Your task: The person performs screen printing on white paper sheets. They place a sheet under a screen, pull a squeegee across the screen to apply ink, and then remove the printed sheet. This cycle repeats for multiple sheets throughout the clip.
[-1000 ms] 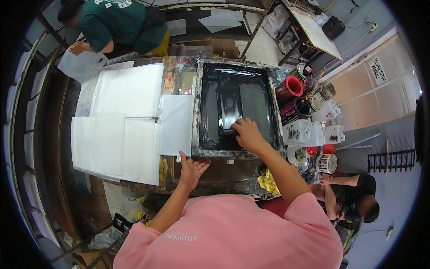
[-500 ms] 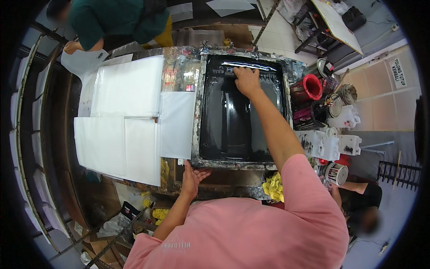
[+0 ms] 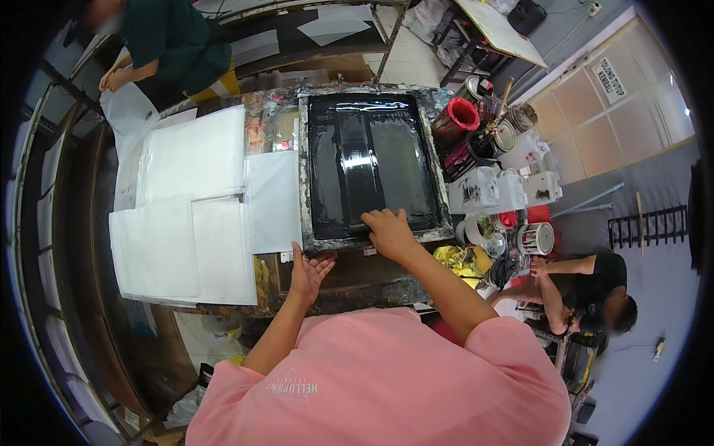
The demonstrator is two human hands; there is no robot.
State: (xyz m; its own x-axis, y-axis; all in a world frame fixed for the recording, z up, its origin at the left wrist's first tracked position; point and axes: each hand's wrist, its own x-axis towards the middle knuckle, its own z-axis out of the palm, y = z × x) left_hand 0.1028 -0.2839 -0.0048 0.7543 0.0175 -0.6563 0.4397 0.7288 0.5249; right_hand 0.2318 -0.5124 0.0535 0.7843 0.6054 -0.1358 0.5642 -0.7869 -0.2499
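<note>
A screen-printing frame [image 3: 304, 186] lies on the worktable, its mesh coated with glossy black ink [image 3: 405, 163]. My right hand [image 3: 390, 232] is closed at the frame's near end, fingers curled over a dark, ink-covered squeegee that the hand mostly hides. A smooth dark band runs up the mesh from there. At the frame's near left corner, my left hand [image 3: 309, 275] is open, palm up, with fingers stretched beside the near edge and thumb raised. Against the frame's left side lies a pale sheet [image 3: 273, 201].
White sheets [image 3: 149, 249] cover the table's left part. Ink cans, a red-rimmed bucket [image 3: 462, 113] and white jugs [image 3: 476, 189] crowd the right side, with yellow cloth [image 3: 457, 260] nearer. A co-worker [image 3: 167, 44] handles a sheet at far left; another person [image 3: 595, 290] sits at right.
My right hand has come from the frame's far end to its near end, leaving a smooth band in the ink. The left hand stays by the near left corner. The view has shifted.
</note>
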